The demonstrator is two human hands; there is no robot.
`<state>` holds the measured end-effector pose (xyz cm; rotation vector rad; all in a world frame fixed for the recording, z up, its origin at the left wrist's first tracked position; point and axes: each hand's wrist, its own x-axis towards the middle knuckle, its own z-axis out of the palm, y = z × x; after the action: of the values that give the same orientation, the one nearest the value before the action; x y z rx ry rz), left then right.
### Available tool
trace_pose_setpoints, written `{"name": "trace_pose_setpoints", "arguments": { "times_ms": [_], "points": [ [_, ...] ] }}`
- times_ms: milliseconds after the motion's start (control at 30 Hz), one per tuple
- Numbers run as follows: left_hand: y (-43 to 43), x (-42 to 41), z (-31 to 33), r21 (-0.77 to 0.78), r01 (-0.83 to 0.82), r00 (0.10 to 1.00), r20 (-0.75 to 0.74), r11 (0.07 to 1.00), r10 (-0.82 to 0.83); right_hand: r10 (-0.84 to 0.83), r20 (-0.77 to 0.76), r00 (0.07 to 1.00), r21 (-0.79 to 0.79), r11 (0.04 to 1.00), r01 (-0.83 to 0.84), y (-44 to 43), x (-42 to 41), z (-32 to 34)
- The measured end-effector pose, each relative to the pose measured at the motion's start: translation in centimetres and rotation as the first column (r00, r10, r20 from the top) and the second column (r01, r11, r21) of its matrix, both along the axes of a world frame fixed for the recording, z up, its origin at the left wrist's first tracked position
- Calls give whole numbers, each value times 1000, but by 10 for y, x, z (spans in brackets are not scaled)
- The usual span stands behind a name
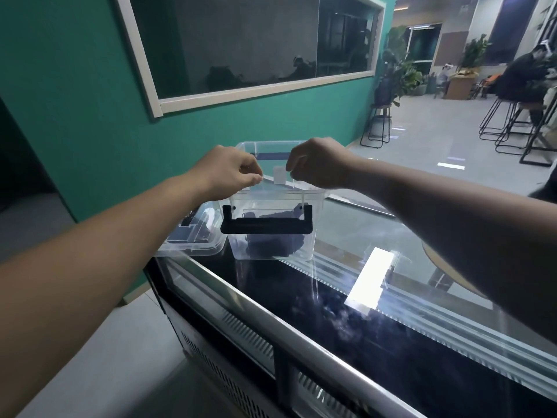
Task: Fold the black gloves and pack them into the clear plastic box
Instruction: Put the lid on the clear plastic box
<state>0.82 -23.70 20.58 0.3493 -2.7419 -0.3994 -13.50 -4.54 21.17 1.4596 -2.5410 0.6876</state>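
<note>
The clear plastic box [313,224] stands on the glass top of a display cabinet, with a black handle [266,229] hanging down its front wall. Dark folded gloves [274,244] lie on the bottom of the box, seen through the wall. My left hand [229,173] hovers over the left side of the box's opening, thumb and fingers curled together. My right hand [316,164] hovers over the right side in the same curled pose. I see nothing between the fingers of either hand.
A clear lid [193,236] lies just left of the box at the cabinet's corner. The cabinet's glass top [376,297] stretches toward me and to the right. A teal wall with a window rises behind. Stools and plants stand far right.
</note>
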Motion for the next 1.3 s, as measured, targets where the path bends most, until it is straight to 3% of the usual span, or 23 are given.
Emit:
{"name": "trace_pose_setpoints", "arguments": {
  "times_ms": [200,300,467,633,900,1133,1233,1300],
  "points": [
    [-2,8,-12,94,-199,972,-104,975,209,-127,0,992,-31,991,127,9,4,-13],
    [-5,8,-19,204,-301,950,-23,931,312,-173,30,984,-14,985,173,8,8,-23],
    [-11,6,-28,346,-344,939,127,873,320,-210,147,967,99,975,196,2,11,-34],
    [-13,5,-32,347,-336,942,119,876,315,-202,98,974,165,969,184,3,11,-36],
    [-12,5,-32,380,-300,952,66,875,298,-191,120,974,104,978,179,2,5,-39],
    [-49,3,-29,534,-169,980,5,829,197,-199,-32,979,298,934,199,-3,-7,-19],
    [-90,-8,-34,627,-194,947,-79,754,310,-201,-76,977,256,943,214,-19,-18,1],
    [-116,-16,-46,695,-242,921,-55,677,385,-174,-40,984,224,958,179,-34,-24,12]
  ]
}}
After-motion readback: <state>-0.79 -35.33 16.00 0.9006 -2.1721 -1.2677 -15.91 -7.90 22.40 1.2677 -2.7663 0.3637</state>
